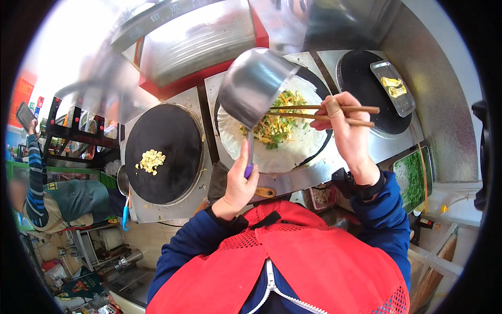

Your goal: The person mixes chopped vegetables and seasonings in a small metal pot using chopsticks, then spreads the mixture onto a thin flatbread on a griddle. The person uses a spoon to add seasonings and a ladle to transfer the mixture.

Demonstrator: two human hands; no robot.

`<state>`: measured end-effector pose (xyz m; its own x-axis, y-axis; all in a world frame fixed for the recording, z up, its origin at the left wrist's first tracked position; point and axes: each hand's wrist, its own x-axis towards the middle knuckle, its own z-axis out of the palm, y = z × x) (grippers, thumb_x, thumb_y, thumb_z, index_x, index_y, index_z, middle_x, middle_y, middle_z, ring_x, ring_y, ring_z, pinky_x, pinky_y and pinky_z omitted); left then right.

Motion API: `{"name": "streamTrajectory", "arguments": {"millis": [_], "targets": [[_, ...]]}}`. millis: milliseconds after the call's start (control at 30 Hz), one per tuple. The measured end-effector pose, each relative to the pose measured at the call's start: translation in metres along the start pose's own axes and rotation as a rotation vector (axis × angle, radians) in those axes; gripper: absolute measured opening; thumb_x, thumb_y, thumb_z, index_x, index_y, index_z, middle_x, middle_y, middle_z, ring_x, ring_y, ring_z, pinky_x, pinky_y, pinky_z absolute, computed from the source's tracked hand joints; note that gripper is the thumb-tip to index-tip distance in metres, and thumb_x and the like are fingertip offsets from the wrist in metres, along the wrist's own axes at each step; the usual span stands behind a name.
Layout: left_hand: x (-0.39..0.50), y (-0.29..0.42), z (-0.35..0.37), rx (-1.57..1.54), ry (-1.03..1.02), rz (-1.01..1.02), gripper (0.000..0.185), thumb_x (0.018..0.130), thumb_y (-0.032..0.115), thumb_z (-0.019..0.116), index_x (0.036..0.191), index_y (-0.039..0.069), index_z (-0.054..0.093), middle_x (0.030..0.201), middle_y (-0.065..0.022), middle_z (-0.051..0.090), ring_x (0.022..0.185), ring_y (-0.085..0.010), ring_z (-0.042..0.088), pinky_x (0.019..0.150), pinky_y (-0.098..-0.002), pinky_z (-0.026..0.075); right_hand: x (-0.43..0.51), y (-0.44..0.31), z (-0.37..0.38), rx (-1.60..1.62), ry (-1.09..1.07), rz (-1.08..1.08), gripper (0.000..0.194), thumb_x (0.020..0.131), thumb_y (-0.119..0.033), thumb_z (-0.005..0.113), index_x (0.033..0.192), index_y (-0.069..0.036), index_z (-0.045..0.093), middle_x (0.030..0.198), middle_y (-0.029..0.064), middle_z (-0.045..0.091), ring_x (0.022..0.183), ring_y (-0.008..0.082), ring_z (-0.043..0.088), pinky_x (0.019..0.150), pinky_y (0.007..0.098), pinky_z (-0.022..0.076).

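Observation:
My left hand (237,186) grips the purple-tipped handle of a metal saucepan (251,84), tipped on its side over the middle griddle. In my right hand (345,129) is a pair of wooden chopsticks (359,110); their tips reach toward the pan's mouth, partly hidden by the pan. Below them a thin pale crepe (235,145) covers most of a round black griddle. Chopped vegetables with egg (280,125) lie heaped on the crepe's middle.
Left stands another round griddle (168,125) with chopped egg (151,161). On the right griddle (357,84) rests a metal tray (394,88) holding egg pieces. A tray of chopped greens (411,176) sits at right. A wooden-handled scraper (219,184) lies in front. Another person (74,200) stands at left.

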<state>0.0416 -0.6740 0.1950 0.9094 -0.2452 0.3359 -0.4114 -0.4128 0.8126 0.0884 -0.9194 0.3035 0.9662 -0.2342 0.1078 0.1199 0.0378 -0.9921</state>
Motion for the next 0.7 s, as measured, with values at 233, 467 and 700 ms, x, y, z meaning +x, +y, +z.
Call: {"name": "streamTrajectory", "arguments": {"millis": [233, 467, 700], "targets": [[0.008, 0.014, -0.030, -0.805, -0.126, -0.568, 0.083, 0.092, -0.007, 0.048, 0.156, 0.026, 0.008, 0.084, -0.0005, 0.050, 0.054, -0.0056, 0.045, 0.049, -0.0236, 0.038, 0.029, 0.022, 0.021, 0.092, 0.189, -0.148, 0.015, 0.096, -0.012, 0.060, 0.094, 0.002, 0.057, 0.086, 0.0126, 0.068, 0.073, 0.0201, 0.070, 0.065, 0.0284, 0.0584], [0.008, 0.020, -0.046, -1.008, -0.269, -0.617, 0.084, 0.092, -0.007, 0.047, 0.156, 0.029, 0.005, 0.085, -0.0019, 0.050, 0.056, -0.0085, 0.044, 0.051, -0.0234, 0.039, 0.016, 0.031, 0.027, 0.175, 0.067, -0.257, 0.014, 0.098, -0.012, 0.056, 0.094, 0.001, 0.054, 0.085, 0.0116, 0.067, 0.073, 0.0190, 0.069, 0.061, 0.0279, 0.0564], [0.008, 0.020, -0.049, -1.090, -0.228, -0.598, 0.084, 0.092, -0.006, 0.047, 0.156, 0.030, 0.005, 0.086, -0.0024, 0.050, 0.056, -0.0088, 0.044, 0.051, -0.0242, 0.039, 0.011, 0.019, 0.030, 0.048, -0.001, -0.312, 0.014, 0.098, -0.010, 0.056, 0.093, 0.003, 0.054, 0.083, 0.0107, 0.065, 0.073, 0.0163, 0.069, 0.064, 0.0264, 0.0557]]}}
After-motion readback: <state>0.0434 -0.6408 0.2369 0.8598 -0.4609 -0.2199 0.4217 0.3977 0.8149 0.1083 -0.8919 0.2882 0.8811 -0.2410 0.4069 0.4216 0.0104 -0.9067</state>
